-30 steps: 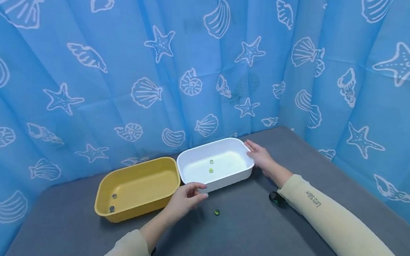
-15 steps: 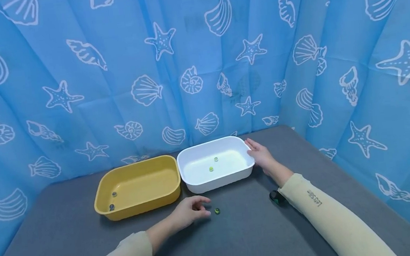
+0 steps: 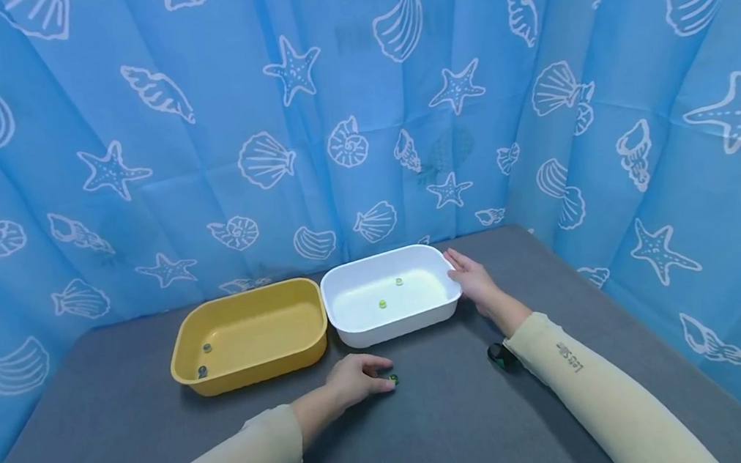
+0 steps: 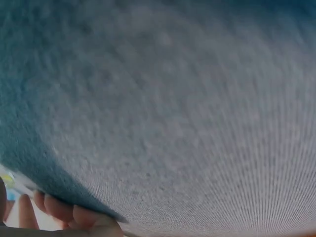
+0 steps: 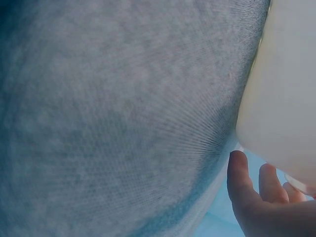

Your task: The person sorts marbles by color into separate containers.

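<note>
On the grey table lies a small green marble (image 3: 394,379). My left hand (image 3: 355,380) is right at it, the thumb tip overlapping the marble and the index finger arched above, with a gap between them. In the left wrist view only some fingers (image 4: 59,210) show at the lower left, and the marble is hidden. My right hand (image 3: 475,280) holds the right end of a white tub (image 3: 395,326), thumb at the rim and fingers along the outer wall. Inside that tub are a yellow-green marble (image 3: 382,304) and a pale one.
Left of the white tub, close against it, stands a yellow tub (image 3: 257,370) with two dark grey marbles (image 3: 203,371) at its left end. A blue curtain (image 3: 216,127) with shell prints hangs behind the table. Under the right wrist sits a black device (image 3: 499,355).
My left hand has come down from the white tub's front edge and moved right to the green marble. The pale marble has rolled right inside the white tub. My right hand stays put.
</note>
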Demonstrator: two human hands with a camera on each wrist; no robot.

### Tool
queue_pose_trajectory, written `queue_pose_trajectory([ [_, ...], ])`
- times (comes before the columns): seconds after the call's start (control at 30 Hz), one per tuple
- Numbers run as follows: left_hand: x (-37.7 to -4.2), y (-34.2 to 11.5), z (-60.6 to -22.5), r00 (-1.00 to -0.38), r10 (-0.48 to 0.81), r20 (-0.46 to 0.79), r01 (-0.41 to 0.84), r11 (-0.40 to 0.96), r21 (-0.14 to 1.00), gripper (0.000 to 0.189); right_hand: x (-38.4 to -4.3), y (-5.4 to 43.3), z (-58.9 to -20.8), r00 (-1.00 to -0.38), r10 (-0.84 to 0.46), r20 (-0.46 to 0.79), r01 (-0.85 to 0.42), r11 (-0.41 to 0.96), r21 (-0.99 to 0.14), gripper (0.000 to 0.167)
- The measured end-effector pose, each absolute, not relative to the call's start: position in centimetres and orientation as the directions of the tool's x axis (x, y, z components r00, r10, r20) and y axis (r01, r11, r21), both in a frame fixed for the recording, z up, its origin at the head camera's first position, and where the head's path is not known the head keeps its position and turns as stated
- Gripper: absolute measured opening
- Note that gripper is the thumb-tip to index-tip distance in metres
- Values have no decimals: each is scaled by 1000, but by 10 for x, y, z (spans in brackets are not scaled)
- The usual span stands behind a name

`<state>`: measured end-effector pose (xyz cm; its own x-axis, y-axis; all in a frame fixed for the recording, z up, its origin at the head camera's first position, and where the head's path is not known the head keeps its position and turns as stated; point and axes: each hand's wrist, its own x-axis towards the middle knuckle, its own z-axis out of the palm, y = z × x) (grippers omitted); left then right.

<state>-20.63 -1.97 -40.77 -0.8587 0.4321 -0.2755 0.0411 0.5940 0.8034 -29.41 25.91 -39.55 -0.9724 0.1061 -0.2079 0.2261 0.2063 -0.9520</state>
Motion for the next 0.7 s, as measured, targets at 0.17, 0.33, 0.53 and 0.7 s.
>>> queue_pose_trajectory([
  [0.17, -205, -16, -408, -877, 397, -270, 63, 652, 756, 33, -295, 260, -396, -972, 108, -211, 229, 203, -952, 54],
  [0.33, -204, -12, -407, -886, 376, -273, 57, 671, 739, 31, -295, 260, -395, -968, 119, -220, 241, 199, -950, 54],
  [0.53, -203, -9, -406, -895, 368, -254, 78, 688, 722, 27, -294, 261, -395, -969, 116, -216, 236, 201, -951, 54],
  [0.7, -202, -8, -407, -900, 361, -243, 81, 687, 722, 25, -295, 261, -396, -970, 113, -217, 235, 186, -954, 55],
])
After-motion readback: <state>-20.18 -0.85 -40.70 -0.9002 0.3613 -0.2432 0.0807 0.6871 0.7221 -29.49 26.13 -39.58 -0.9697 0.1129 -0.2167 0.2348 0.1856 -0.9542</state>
